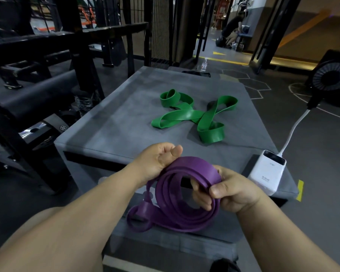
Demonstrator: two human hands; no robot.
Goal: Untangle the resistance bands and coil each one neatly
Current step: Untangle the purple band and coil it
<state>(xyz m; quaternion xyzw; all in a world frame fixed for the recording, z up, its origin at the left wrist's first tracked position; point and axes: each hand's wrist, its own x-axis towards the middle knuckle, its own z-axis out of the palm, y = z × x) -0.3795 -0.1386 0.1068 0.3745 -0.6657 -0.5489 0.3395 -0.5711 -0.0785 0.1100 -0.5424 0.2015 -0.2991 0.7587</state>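
A purple resistance band (177,209) is wound into a coil of several turns, held above the near edge of a grey padded box (114,122). My right hand (230,190) grips the coil's right side, thumb on top and fingers through the middle. My left hand (157,160) touches the coil's upper left edge with the palm up and fingers loosely curled. A loose loop of the purple band hangs at the coil's lower left. A green resistance band (194,115) lies twisted in several loops on the box top, farther away.
A white power bank (266,172) with a white cable sits at the box's right front corner. A black fan (332,77) stands on the floor at right. Black gym racks and a padded bench fill the left side. A water bottle (204,64) stands beyond the box.
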